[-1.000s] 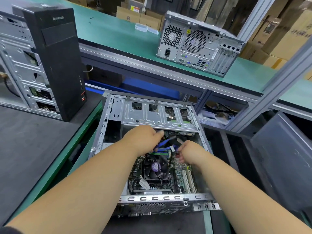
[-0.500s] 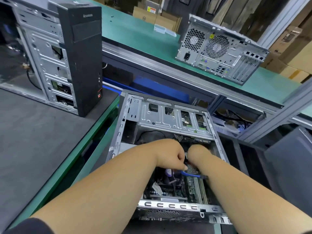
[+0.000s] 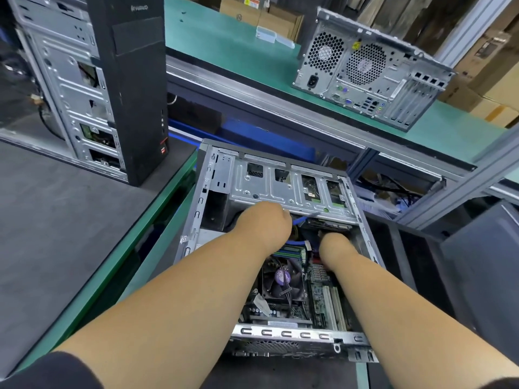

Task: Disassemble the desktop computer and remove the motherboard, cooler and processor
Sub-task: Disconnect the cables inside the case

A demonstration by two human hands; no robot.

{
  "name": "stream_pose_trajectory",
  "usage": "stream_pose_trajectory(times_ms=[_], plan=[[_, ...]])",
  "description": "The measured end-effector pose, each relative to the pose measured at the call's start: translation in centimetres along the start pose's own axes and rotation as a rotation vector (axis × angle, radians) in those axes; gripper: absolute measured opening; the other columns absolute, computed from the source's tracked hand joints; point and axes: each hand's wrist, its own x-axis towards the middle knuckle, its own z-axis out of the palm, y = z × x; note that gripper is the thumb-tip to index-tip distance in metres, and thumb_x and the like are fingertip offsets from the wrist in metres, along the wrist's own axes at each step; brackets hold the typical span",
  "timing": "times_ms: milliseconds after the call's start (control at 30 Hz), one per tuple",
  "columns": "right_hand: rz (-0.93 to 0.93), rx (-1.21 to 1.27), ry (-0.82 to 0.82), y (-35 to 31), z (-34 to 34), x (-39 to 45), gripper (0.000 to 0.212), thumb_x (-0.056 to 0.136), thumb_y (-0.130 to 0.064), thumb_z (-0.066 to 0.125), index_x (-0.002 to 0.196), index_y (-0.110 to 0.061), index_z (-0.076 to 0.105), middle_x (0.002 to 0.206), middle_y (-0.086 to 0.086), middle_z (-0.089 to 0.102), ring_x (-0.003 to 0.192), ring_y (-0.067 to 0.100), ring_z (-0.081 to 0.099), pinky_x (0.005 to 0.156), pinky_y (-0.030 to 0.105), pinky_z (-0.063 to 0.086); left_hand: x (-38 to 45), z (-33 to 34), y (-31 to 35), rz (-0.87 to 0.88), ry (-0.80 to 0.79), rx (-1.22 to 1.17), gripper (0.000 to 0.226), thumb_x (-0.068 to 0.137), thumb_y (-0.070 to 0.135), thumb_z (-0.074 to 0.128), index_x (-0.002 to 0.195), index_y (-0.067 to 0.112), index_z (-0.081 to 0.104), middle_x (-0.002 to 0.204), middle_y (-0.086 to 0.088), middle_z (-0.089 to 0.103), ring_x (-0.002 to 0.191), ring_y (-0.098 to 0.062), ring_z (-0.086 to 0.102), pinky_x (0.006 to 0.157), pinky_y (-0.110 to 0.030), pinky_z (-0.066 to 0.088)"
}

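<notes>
"lenovo" on black tower front [image 3: 139,80]

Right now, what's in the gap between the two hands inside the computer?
In the head view, blue cables run through the gap between the left hand and the right hand, above the cooler fan.

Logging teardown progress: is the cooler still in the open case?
In. The cooler sits on the motherboard inside the case.

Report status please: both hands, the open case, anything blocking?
Left hand and right hand reach deep inside open grey metal computer case; grips hidden. Black cooler fan and green motherboard still mounted. Blue flat cables cross the work area.
</notes>
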Motion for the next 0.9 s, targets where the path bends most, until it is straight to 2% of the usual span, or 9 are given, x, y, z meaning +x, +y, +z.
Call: stream_pose_trajectory(times_ms=[67, 167, 200, 300, 400, 533, 667, 733, 900], plan=[[-0.029, 0.033, -0.052, 0.2, 0.2, 0.9, 0.041, 0.1, -0.009, 0.047, 0.139, -0.001, 0.046, 0.139, 0.015, 0.053, 0.123, 0.029, 0.054, 0.068, 0.004, 0.047, 0.0, -0.2, 0.0, -0.018, 0.011, -0.059, 0.037, 0.099, 0.023, 0.031, 0.087, 0.005, 0.061, 0.088, -0.006, 0.061, 0.082, -0.026, 0.057, 0.072, -0.034, 0.047], [-0.043, -0.023, -0.077, 0.3, 0.2, 0.6, 0.057, 0.102, -0.016, 0.045, 0.152, -0.001, 0.022, 0.157, 0.012, 0.03, 0.136, 0.029, 0.042, 0.1, 0.024, 0.045, 0.0, -0.6, -0.2, -0.052, 0.027, -0.181, 0.038, 0.096, 0.018, 0.032, 0.089, 0.006, 0.068, 0.091, -0.01, 0.066, 0.083, -0.029, 0.061, 0.075, -0.038, 0.053], [-0.029, 0.04, -0.092, 0.3, 0.3, 0.7, 0.057, 0.103, -0.016, 0.044, 0.152, 0.002, 0.02, 0.157, 0.011, 0.029, 0.135, 0.03, 0.042, 0.1, 0.024, 0.046, 0.0, -0.7, -0.2, -0.063, 0.044, -0.23, 0.039, 0.096, 0.02, 0.033, 0.088, 0.006, 0.068, 0.09, -0.011, 0.067, 0.081, -0.029, 0.062, 0.073, -0.038, 0.053], [-0.064, -0.004, -0.038, 0.4, 0.5, 1.0, 0.042, 0.103, -0.011, 0.042, 0.143, 0.002, 0.04, 0.14, 0.015, 0.052, 0.124, 0.029, 0.053, 0.069, 0.008, 0.05, -0.3, -1.0, -0.2, -0.053, 0.081, -0.332, 0.041, 0.098, 0.026, 0.032, 0.087, 0.007, 0.067, 0.086, -0.01, 0.068, 0.079, -0.028, 0.063, 0.072, -0.038, 0.053], [-0.011, -0.072, 0.041, 0.4, 1.4, 0.3, 0.037, 0.1, -0.022, 0.046, 0.134, -0.013, 0.054, 0.127, 0.014, 0.062, 0.115, 0.032, 0.059, 0.087, 0.034, 0.049, -0.5, -1.0, -0.1, 0.023, 0.125, -0.311, 0.037, 0.099, 0.029, 0.034, 0.087, 0.012, 0.065, 0.081, -0.004, 0.065, 0.077, -0.025, 0.06, 0.068, -0.034, 0.051], [-0.037, -0.015, 0.148, 0.1, 2.2, -0.4, 0.027, 0.09, -0.027, 0.054, 0.106, -0.01, 0.067, 0.111, 0.01, 0.068, 0.103, 0.03, 0.065, 0.075, 0.032, 0.049, -0.3, -1.0, -0.1, 0.14, 0.193, -0.259, 0.024, 0.091, 0.019, 0.042, 0.094, 0.019, 0.066, 0.097, 0.002, 0.061, 0.09, -0.02, 0.054, 0.075, -0.033, 0.047], [-0.003, -0.03, 0.078, -0.5, 2.9, -0.6, 0.032, 0.095, -0.01, 0.045, 0.123, -0.008, 0.06, 0.125, 0.011, 0.063, 0.114, 0.028, 0.06, 0.089, 0.036, 0.049, 0.2, -0.6, -0.5, 0.205, 0.258, -0.106, 0.027, 0.081, 0.019, 0.054, 0.107, 0.023, 0.064, 0.11, 0.003, 0.054, 0.109, -0.02, 0.045, 0.092, -0.031, 0.035], [-0.006, -0.034, 0.043, -0.6, 3.5, -0.7, 0.036, 0.098, -0.009, 0.041, 0.132, -0.007, 0.052, 0.132, 0.012, 0.057, 0.12, 0.028, 0.056, 0.093, 0.036, 0.047, 0.3, -0.3, -0.7, 0.221, 0.215, -0.076, 0.04, 0.078, 0.021, 0.057, 0.119, 0.023, 0.059, 0.123, 0.004, 0.05, 0.121, -0.021, 0.039, 0.1, -0.031, 0.029], [0.016, 0.027, 0.027, -0.1, 3.3, -0.6, 0.032, 0.091, -0.006, 0.045, 0.116, -0.007, 0.065, 0.125, 0.011, 0.063, 0.116, 0.029, 0.059, 0.092, 0.038, 0.05, 0.6, 0.2, -1.0, 0.199, -0.098, 0.127, 0.079, 0.079, 0.024, 0.057, 0.151, 0.031, 0.025, 0.161, 0.002, 0.012, 0.148, -0.021, 0.004, 0.12, -0.041, 0.004]])
